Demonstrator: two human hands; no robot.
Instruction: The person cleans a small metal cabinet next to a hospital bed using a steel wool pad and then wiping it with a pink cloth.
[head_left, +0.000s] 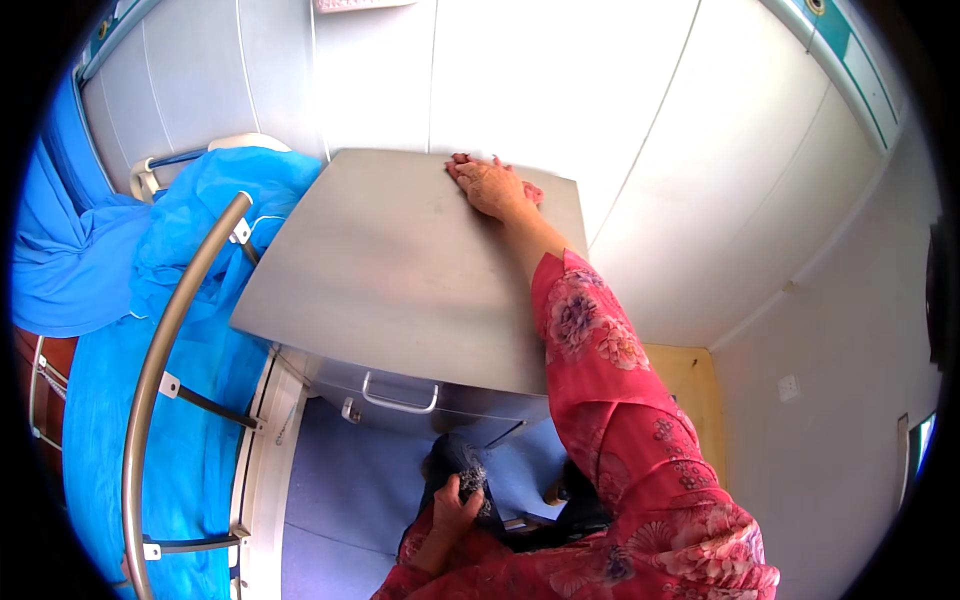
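A metal bedside cabinet (390, 255) stands before me against the wall, with a white handle (400, 395) on its front. My right hand (491, 187) presses a crumpled pink-red cloth (533, 193) onto the far right part of its top. The cloth shows at the fingertips and beside the wrist. My left hand (456, 506) is low, near my knee, with its fingers curled around a dark grey, shaggy thing (472, 480), perhaps a steel wool scourer. Both forearms have red floral sleeves.
On the left is a bed with blue sheeting (142, 390) and a curved metal side rail (161, 360) close to the cabinet. A white panelled wall (525, 82) rises behind. The blue floor (345, 465) shows below. At the right is a grey wall (817, 315).
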